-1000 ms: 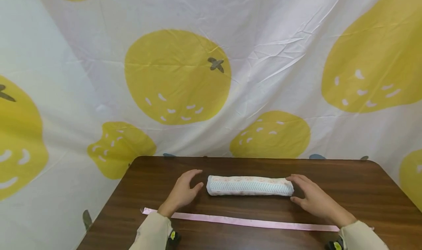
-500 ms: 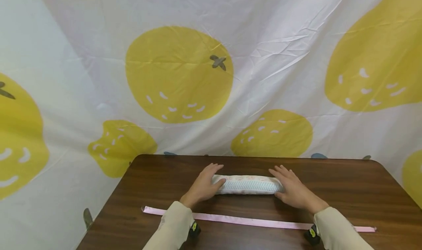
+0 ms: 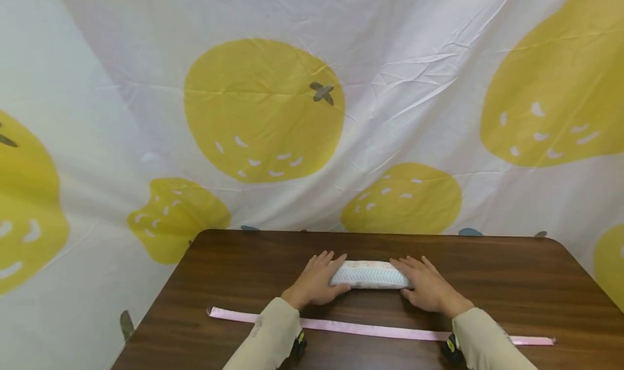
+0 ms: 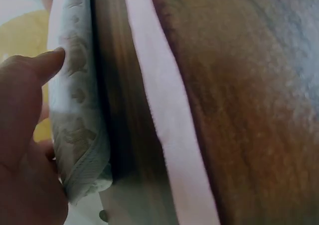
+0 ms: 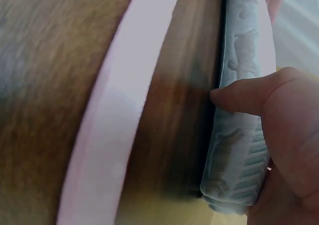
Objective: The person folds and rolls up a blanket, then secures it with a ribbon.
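Observation:
A rolled-up cloth (image 3: 370,275), white with a light blue herringbone band and a faint printed pattern, lies crosswise on the brown table. My left hand (image 3: 317,280) holds its left end, the fingers over the far side and the thumb at the near side. The right hand (image 3: 428,284) grips the other end the same way. In the left wrist view the thumb (image 4: 50,63) touches the cloth roll (image 4: 77,100). The right wrist view has the other thumb (image 5: 239,95) lying across the roll (image 5: 239,150). Both ends are partly hidden by the hands in the head view.
A pink ribbon (image 3: 372,330) lies stretched across the wood-grain table (image 3: 234,272), nearer than the roll and partly under the forearms. Behind the table's far edge hangs a white curtain (image 3: 390,45) printed with yellow fruit.
Both hands have moved inward from beside the roll's ends and now hold it, fingers over it and thumbs at the near side. The ribbon has stayed in place.

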The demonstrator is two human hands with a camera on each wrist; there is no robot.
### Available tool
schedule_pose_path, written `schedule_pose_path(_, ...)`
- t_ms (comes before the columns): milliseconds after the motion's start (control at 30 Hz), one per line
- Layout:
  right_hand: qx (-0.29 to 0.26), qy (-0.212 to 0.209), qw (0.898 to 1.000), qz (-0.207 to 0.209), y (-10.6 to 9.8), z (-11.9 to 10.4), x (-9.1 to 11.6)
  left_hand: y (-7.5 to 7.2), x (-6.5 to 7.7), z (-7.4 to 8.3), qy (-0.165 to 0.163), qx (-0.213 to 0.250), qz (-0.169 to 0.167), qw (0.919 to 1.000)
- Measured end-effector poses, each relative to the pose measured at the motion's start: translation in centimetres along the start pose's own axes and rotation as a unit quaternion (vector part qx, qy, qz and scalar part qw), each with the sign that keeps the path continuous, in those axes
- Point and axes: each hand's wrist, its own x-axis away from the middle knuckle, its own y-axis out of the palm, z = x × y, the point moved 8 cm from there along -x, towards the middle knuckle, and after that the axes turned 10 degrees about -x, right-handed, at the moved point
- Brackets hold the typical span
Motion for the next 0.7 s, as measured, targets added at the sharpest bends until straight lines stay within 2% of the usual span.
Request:
schedule_pose_path(133,0.012,-0.005,1.0,0.003,0.13,-0.11,0.02,0.52,0.06,0.09,-0.006,-0.046,-0.006,0.9989)
schedule_pose_path(267,0.022,-0.005,1.0,0.009,0.13,-0.09,-0.03,0.47,-0.02,0.28,-0.009,-0.068,0.006,0.9976)
schedule_pose_path(700,0.058,-0.032,0.997,0.039,-0.4,-0.23,-0.33,0.25,-0.16,0.29,-0.013,-0.097,0.029,0.9947)
